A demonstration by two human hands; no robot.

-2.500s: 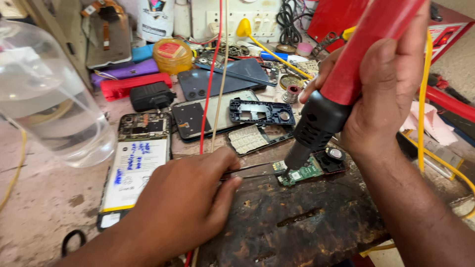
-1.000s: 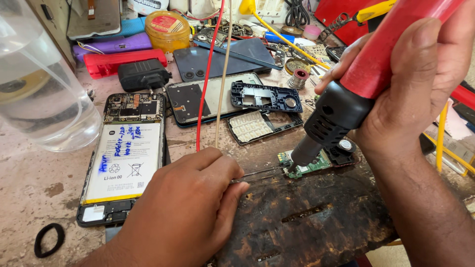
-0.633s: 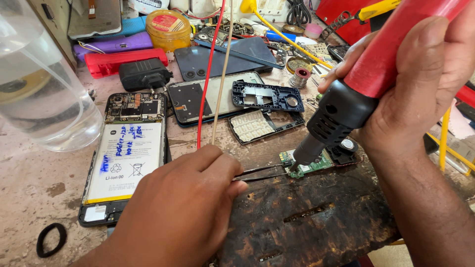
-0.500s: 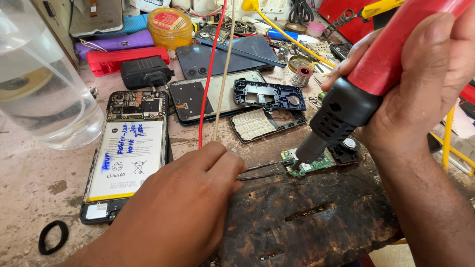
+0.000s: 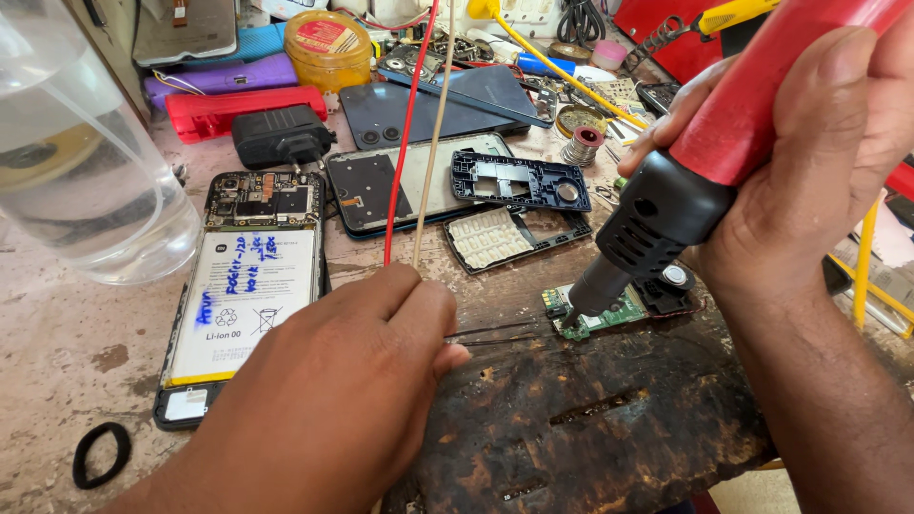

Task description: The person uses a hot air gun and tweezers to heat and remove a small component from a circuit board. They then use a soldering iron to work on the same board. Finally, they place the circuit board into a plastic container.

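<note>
At the left edge of the worn, stained workbench stands a clear plastic bottle, and just right of it lies an opened black smartphone with its white battery showing; a small black rubber ring sits near the bench's front edge. Your left hand rests beside that phone, fingers pressed together and pinching thin metal tweezers, whose tips reach toward a small green circuit board. The board lies at the far edge of a charred dark wooden block in the middle of the bench. Behind it sit a dark blue phone frame and a pale keypad panel. Your right hand is wrapped tightly around a red-handled hot-air tool with a black nozzle, the nozzle tip angled down just above the board.
</note>
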